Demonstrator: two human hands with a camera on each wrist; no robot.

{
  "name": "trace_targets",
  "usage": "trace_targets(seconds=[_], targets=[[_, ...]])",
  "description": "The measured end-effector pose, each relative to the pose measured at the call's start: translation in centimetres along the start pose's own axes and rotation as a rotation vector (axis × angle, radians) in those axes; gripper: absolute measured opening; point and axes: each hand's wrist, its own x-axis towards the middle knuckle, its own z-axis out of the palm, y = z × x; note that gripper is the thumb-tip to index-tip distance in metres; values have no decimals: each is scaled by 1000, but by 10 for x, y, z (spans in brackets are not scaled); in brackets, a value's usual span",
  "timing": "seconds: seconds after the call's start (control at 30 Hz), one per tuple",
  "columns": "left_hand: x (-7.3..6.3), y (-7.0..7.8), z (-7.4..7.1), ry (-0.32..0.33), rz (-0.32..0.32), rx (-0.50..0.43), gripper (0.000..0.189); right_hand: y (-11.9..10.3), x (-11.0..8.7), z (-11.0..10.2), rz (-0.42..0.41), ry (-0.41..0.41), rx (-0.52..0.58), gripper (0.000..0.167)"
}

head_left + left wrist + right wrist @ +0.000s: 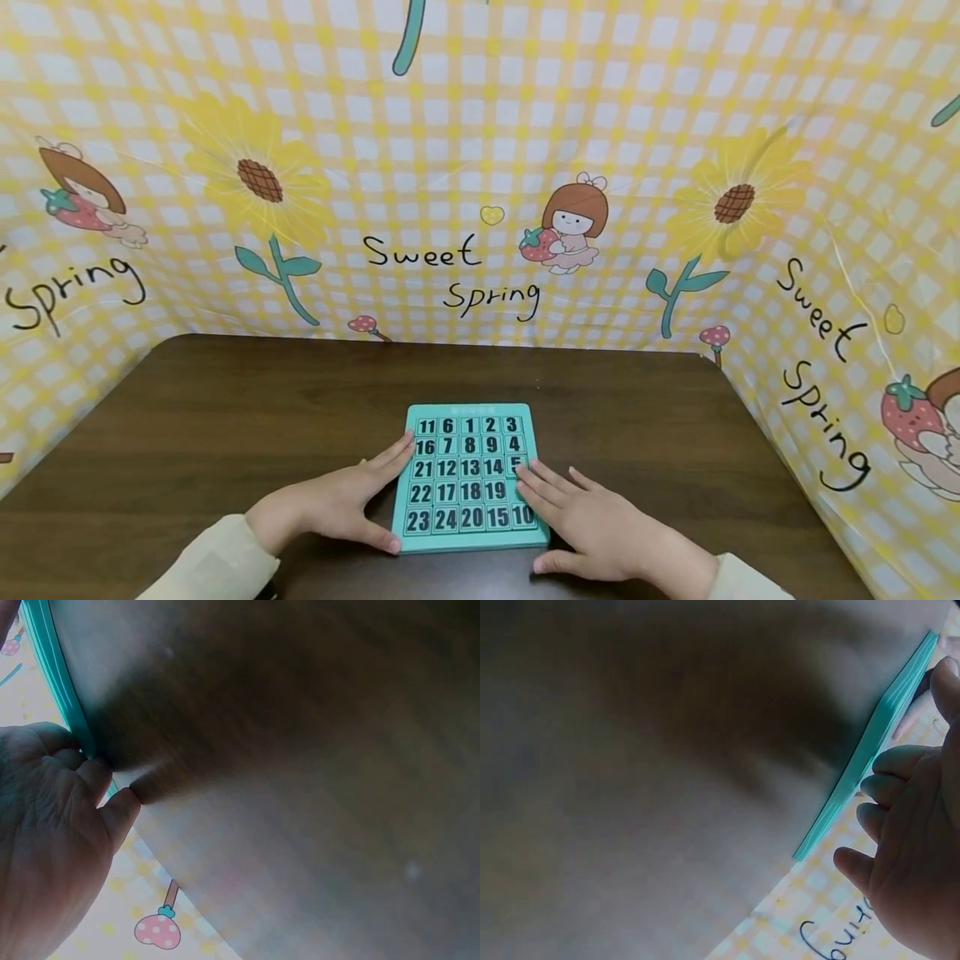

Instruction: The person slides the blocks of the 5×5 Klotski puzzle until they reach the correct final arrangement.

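Observation:
A teal sliding number puzzle [470, 479] lies flat on the table, black numerals on its tiles. My left hand [341, 497] rests along its left side, fingertips at the upper edge and thumb at the lower left corner. My right hand [600, 521] reaches over the right edge. Its fingertips touch the board around tile 5 [514, 463], partly covering it and the gap right of tile 19 [495, 491]. The right thumb lies on the table beside the lower right corner. Both wrist views show only the puzzle's rim [56, 671], [866, 754], not its tiles.
The dark brown wooden table [262, 400] extends around the puzzle. A yellow checked cloth [450, 150] with flowers, cartoon figures and "Sweet Spring" lettering hangs behind it and along both sides.

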Motion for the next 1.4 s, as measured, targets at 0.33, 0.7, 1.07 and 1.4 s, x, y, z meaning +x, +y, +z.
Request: trace_targets(seconds=[0.33, 0.7, 1.07, 1.4], targets=[[-1, 1, -2, 4, -3, 1, 120, -12, -20, 8, -103, 84, -99, 76], [-1, -1, 1, 3, 4, -3, 120, -11, -17, 9, -86, 85, -81, 79], [0, -2, 1, -3, -5, 0, 120, -1, -4, 3, -16, 2, 16, 83], [-1, -1, 0, -2, -5, 4, 119, -8, -1, 1, -56, 18, -7, 83]])
